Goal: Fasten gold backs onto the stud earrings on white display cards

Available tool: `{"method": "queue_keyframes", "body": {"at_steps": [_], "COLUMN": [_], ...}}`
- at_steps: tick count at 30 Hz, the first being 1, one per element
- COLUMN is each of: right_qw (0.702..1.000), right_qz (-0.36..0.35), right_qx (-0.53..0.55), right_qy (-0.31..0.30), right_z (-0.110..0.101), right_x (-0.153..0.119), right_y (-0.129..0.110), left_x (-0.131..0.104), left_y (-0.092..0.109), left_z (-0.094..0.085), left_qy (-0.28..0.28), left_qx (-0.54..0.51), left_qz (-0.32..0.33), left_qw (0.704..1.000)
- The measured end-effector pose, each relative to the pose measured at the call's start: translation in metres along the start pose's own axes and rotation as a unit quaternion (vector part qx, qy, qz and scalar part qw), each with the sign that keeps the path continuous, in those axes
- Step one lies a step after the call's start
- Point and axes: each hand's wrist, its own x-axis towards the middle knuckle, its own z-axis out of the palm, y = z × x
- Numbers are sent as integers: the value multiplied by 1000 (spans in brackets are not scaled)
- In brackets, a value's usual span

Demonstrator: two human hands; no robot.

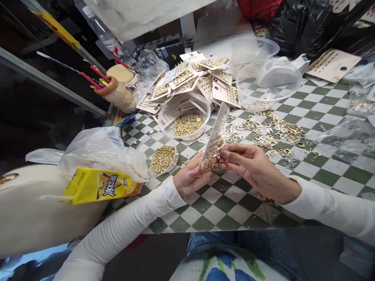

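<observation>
Reads 冰红茶 on yellow carton (84, 187), lower left. Pinching card (217, 127) by lower end, mid-frame, with left grip (195, 176); with right grip (258, 168), nearly closed at gold pieces (215, 147), cannot tell if holding any.

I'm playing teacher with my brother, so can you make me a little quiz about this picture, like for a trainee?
1. True or false: the yellow, boxy drink carton is nearer the white-sleeved left hand than the white-sleeved right hand.

2. Which hand grips the lower end of the thin, pale, rectangular card with gold-coloured pieces on it?
A) right
B) left
C) neither

3. Fill in the blank: the flat, checkered tabletop is white and dark ____.

Key: 1. True. 2. B. 3. Green.
</observation>
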Motion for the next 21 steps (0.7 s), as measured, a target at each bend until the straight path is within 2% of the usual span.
{"method": "queue_keyframes", "body": {"at_steps": [5,10,15,21], "right_qw": [1000,1000,1000,999], "right_qz": [1,9,17,23], "right_qx": [8,3,7,2], "right_qy": [-5,-15,-18,-32], "right_z": [-1,-2,-2,-2], "right_x": [0,1,1,0], "right_y": [2,1,1,0], "left_x": [0,1,1,0], "left_y": [-1,-2,-2,-1], "left_z": [-2,-6,-5,-6], "left_qy": [23,8,19,-28], "left_qx": [12,11,27,33], "left_qz": [-9,-7,-13,-7], "left_qw": [1000,1000,999,999]}}
